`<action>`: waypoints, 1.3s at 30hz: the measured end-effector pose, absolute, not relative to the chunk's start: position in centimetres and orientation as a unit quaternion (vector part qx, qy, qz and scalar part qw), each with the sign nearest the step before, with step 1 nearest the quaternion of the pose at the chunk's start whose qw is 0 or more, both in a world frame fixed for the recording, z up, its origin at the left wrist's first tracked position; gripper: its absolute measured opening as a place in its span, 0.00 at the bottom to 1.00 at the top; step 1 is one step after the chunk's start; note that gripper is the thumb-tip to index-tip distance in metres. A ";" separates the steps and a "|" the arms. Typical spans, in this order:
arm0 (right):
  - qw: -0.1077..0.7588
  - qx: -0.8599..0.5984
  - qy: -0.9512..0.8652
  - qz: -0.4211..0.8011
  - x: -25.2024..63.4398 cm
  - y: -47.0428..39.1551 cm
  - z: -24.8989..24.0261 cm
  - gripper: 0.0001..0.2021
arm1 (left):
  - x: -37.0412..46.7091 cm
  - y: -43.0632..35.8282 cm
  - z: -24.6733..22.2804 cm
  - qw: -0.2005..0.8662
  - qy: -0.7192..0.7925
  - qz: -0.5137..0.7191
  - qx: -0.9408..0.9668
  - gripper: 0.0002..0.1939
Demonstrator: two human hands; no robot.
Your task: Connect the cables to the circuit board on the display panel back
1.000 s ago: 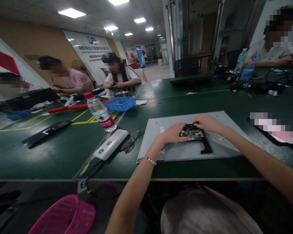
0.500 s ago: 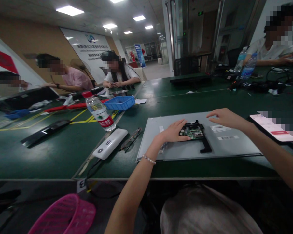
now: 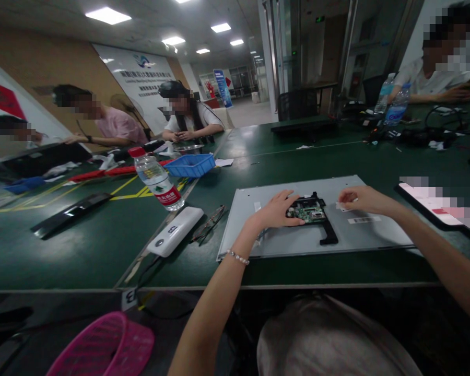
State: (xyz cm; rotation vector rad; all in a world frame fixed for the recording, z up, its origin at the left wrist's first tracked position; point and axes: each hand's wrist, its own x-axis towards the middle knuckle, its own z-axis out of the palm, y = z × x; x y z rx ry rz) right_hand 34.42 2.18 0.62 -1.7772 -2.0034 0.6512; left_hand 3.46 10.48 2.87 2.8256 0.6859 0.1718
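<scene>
My left hand [image 3: 276,210] lies open over the left side of a green circuit board [image 3: 306,213], its fingers along the far edge and its thumb along the near one. A black plastic bracket [image 3: 329,233] surrounds the board and reaches toward me. Both rest on a flat grey metal panel [image 3: 243,240]. My right hand [image 3: 362,201] is closed, fingertips pinched together over a white label [image 3: 341,207] on the panel. What those fingertips hold, if anything, is too small to make out. A barcode sticker [image 3: 364,220] sits just below that hand.
Left of the panel are eyeglasses [image 3: 208,225], a white power bank [image 3: 175,231] with a cable, and a water bottle [image 3: 156,183]. Farther back stands a blue tray [image 3: 191,166]. A lit phone [image 3: 434,206] lies at right. Several people sit around the green table [image 3: 254,151].
My right hand has come down onto the panel near the label, its outstretched fingers curling into a pinch. My left hand has stayed on the circuit board.
</scene>
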 end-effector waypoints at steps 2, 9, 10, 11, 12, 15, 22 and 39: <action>0.206 -0.632 -0.709 0.234 34.4 2.0 0.8 0.10 | 3.5 10.3 3.2 0.099 0.226 0.065 0.967 0.42; 0.249 -0.623 -0.675 0.308 34.3 1.8 1.0 0.12 | 4.2 8.7 4.3 0.065 0.168 0.081 0.980 0.37; 0.262 -0.609 -0.669 0.335 34.1 1.8 1.0 0.12 | 4.4 8.3 4.4 0.064 0.162 0.082 0.981 0.36; 0.273 -0.594 -0.664 0.362 33.8 1.9 1.0 0.13 | 4.7 8.0 4.5 0.063 0.157 0.084 0.982 0.35; 0.282 -0.581 -0.660 0.385 33.5 2.0 1.0 0.13 | 5.0 7.7 4.5 0.060 0.152 0.087 0.983 0.34; 0.286 -0.559 -0.655 0.420 32.3 1.9 1.2 0.13 | 5.8 6.8 4.5 0.052 0.127 0.095 0.986 0.31; 0.275 -0.545 -0.670 0.422 30.7 1.6 1.1 0.13 | 7.2 5.5 3.9 0.046 0.091 0.078 0.992 0.26; 0.279 -0.556 -0.719 0.308 30.3 1.4 0.8 0.11 | 7.4 5.9 2.3 0.035 0.074 0.131 0.988 0.18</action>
